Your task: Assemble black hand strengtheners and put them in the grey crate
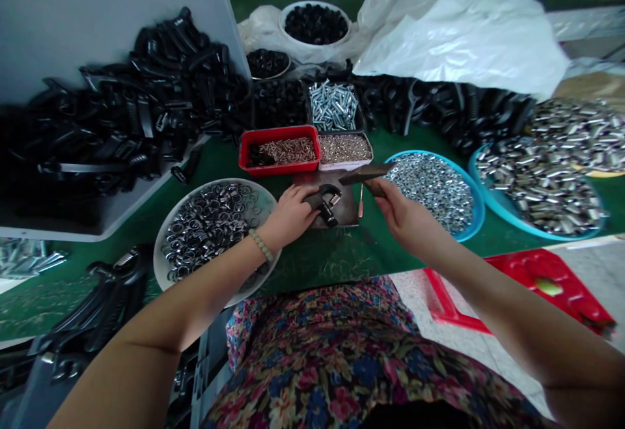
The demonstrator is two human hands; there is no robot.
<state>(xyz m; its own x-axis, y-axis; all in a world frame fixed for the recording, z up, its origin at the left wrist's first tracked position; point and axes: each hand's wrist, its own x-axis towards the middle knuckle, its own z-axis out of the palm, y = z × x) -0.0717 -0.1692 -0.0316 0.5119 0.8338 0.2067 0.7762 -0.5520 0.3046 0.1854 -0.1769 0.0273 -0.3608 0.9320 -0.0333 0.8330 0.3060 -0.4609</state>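
My left hand [295, 215] is closed around a black hook-shaped tool part [328, 202] with a small silver piece set in its curve. The part rests over a dark metal plate [347, 214] on the bench. Just to the right, my right hand [398, 211] grips a hammer [366, 172], its dark head raised beside and slightly beyond the black part. Between the hands lies a thin tool with a pink handle [361, 207], perhaps a screwdriver. The hammer's handle is mostly hidden by my fingers.
A white basin of metal rings [163, 256] stands left. Behind the plate are a red tray [244, 162] of rivet-like pins and a box of bolts [333, 107]. Blue basins of nuts [481, 204] and metal cylinders [547, 230] stand right. Black parts [146, 90] heap up left.
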